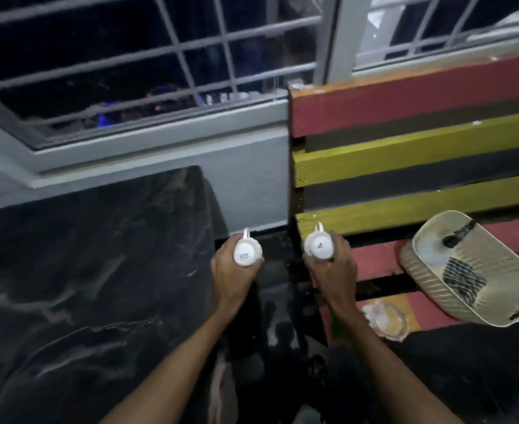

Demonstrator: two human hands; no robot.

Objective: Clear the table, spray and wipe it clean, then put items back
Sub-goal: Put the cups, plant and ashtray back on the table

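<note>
My left hand (233, 276) grips a white cup (247, 250), held bottom-up with its handle pointing away from me. In my right hand (333, 270) is a second white cup (319, 244), turned over the same way. Both cups hang in the gap between the black marbled table (84, 270) on the left and the striped wooden bench (405, 166) on the right. The left cup is just off the table's right edge.
A cream plastic basket (490, 307) lies tilted on the bench seat, with a striped cloth (463, 280) and a dark object inside. A crumpled white wrapper (385, 318) sits on the seat near my right forearm. A barred window (145, 65) runs behind the table.
</note>
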